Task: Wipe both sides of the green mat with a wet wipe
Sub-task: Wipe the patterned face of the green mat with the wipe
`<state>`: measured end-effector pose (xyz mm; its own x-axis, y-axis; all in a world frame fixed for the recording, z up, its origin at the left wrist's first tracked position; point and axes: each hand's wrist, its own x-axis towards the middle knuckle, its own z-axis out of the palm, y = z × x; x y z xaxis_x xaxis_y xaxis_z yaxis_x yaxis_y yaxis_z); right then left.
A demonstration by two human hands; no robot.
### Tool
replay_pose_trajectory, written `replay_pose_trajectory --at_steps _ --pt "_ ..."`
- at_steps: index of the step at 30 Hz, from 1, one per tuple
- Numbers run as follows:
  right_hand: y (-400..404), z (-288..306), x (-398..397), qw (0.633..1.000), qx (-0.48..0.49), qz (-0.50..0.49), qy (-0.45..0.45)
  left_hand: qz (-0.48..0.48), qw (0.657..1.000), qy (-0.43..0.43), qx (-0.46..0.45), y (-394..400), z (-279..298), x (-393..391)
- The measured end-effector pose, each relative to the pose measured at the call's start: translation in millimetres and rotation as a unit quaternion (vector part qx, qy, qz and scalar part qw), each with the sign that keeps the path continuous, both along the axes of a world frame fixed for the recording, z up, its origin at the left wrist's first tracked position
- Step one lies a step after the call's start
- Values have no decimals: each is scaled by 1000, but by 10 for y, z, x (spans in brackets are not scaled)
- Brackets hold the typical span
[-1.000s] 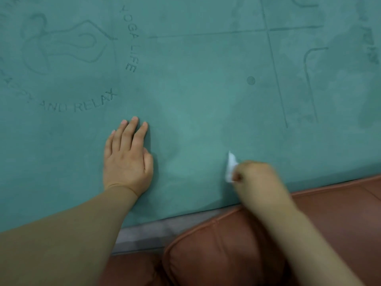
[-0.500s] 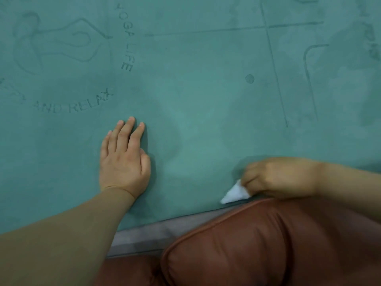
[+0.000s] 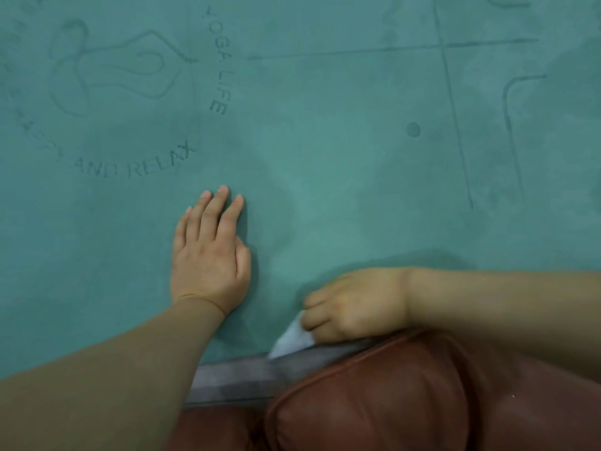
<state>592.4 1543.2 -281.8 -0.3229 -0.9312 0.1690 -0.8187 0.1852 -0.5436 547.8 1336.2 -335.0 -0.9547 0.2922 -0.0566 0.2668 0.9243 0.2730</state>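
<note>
On the near edge of a green mat (image 3: 325, 157), a person works w/ both hands. The mat fills most of the view, spread flat, its surface stamped w/ a seated-figure outline, the words "YOGA LIFE" and "AND RELAX", plus thin guide lines and a dot at upper right. Patchy darker and lighter areas show across the surface.

The left hand (image 3: 209, 255) lies palm-down on the mat, fingers straight and close together, thumb tucked alongside; it grips nothing, just presses flat, just below the "RELAX" lettering.

The right hand (image 3: 354, 304) sits to the right of it, near but apart, at the mat's near edge, fingers curled round a white wet wipe (image 3: 291, 341). The wipe's free corner sticks out below-left of the knuckles and reaches over the mat's edge onto a grey strip of floor (image 3: 234, 379). The rest of the wipe is hidden inside the fist. The right forearm comes in from the right side, crossing low over the mat's edge.

Below the mat's edge, a reddish-brown leather cushion (image 3: 374, 411) takes up the bottom right, part of it under the right forearm.
</note>
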Motion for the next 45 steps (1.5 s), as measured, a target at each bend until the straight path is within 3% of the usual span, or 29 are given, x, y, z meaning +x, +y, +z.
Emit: replay_pose_trajectory --at_steps 3,6,11,13,15,17,19,20,22,23,24,26,29,31,32,34,36,38,40,42,43,45 --pt "-402 -195 -12 992 77 -14 -103 -1 1000 5 -3 -3 -7 -8" --pt "-179 -175 43 979 97 -53 -173 -4 1000 6 -1 -1 -1 -16" --pt "112 -97 171 975 153 17 -163 -7 1000 2 6 -1 14 -20" --pt "-34 -124 -15 978 144 83 -125 -10 1000 1 6 -12 16 -18" --pt "-119 -184 -471 990 101 77 -67 -11 1000 1 9 -14 19 -35" --pt "-114 -242 -1161 997 64 10 -45 -13 1000 -2 5 -12 18 -43" --pt "11 -314 -1990 990 62 -125 25 -18 1000 -10 3 -18 27 -36" --pt "108 -311 -2384 970 71 -225 49 -19 1000 -11 3 -15 31 -42" --pt "298 -318 -2927 891 103 -438 49 -17 1000 -11 -1 -6 28 -42" --pt "321 -342 -3029 849 107 -516 37 -16 1000 -13 0 -2 27 -33" --pt "276 -382 -3003 833 90 -546 31 -14 1000 -12 2 -2 30 -31" --pt "160 -411 -2537 874 58 -480 42 -16 1000 -10 3 -1 27 -42" --pt "189 -290 -1159 976 93 -194 -37 -19 1000 -16 2 -11 18 -50" --pt "321 -112 -396 978 154 18 -140 -18 1000 -20 1 -6 18 -42" --pt "373 -84 -202 969 175 93 -144 -17 1000 -20 1 -5 18 -38" --pt "381 -112 -291 967 157 154 -129 -16 1000 -15 4 -5 20 -32" --pt "343 -236 -879 992 96 63 -58 -16 1000 -10 7 -11 21 -42" --pt "394 -316 -1704 987 47 -141 68 -17 1000 -5 6 -4 20 -47" --pt "575 -323 -2363 913 80 -381 120 -17 1000 -6 5 2 25 -35" --pt "681 -322 -2503 830 102 -542 79 -16 1000 -6 3 3 22 -34" --pt "664 -305 -2365 826 90 -552 66 -17 1000 -6 0 0 19 -34" --pt "607 -378 -1714 897 65 -435 42 -17 1000 -6 0 -6 21 -38"
